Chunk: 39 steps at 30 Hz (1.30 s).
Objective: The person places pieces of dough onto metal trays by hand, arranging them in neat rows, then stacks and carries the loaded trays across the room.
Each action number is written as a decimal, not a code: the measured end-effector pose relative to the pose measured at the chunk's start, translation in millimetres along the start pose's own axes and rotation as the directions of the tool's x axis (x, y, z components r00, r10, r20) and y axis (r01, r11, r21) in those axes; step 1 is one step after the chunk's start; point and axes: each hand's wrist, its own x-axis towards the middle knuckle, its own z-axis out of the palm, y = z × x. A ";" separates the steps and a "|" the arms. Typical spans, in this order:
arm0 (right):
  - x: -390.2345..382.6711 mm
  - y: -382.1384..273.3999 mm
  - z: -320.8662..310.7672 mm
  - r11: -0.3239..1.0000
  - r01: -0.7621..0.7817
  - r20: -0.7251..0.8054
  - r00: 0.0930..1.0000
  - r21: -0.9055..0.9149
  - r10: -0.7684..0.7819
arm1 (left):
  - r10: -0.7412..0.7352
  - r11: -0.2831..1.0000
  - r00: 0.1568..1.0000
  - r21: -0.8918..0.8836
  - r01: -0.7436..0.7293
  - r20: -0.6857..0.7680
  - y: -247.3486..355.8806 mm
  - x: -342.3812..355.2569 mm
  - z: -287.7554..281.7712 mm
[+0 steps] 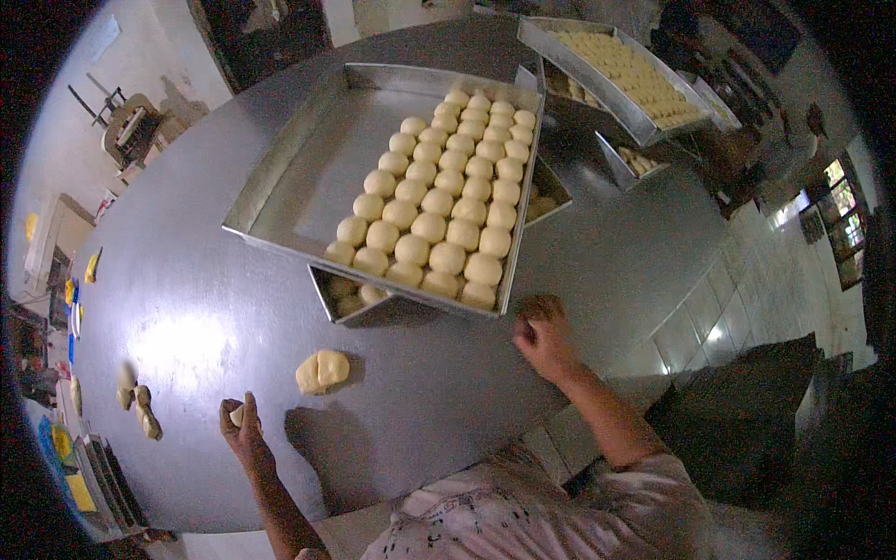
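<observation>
My left hand (246,431) is closed on a small piece of dough (238,415), which shows pale between the thumb and fingers. Just beyond it, to the right, a larger lump of dough (323,372) rests on the metal table. My right hand (546,338) has its fingers curled in, beside the near right corner of a metal tray (289,187). Whatever those fingers may hold is hidden. Rows of round dough balls (429,226) fill the tray's right part, while its left part is bare metal. Several small dough pieces (143,411) lie at the left; one pale piece is blurred.
Under the front tray sits another tray (327,297) with dough in it. At the far right, a tray of small dough pieces (644,79) is stacked over others. A knife-like yellow-handled thing (93,265) lies by the left table edge. Tiled floor (719,289) shows at right.
</observation>
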 end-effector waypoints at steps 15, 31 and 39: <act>120.0 52.0 -87.1 0.461 -0.436 0.319 0.895 0.773 0.312 | -0.076 0.939 0.996 -0.338 0.055 -0.048 6.3 -42.0 22.7; 208.1 -108.4 -60.9 0.549 0.213 -0.021 0.942 0.808 -0.335 | 0.024 0.889 0.910 -0.426 0.170 0.414 -10.8 -99.7 55.4; -34.1 -107.3 -29.7 0.580 -0.074 0.364 0.840 0.811 -0.402 | -0.004 0.999 0.509 0.024 -0.032 0.861 36.2 -90.5 85.8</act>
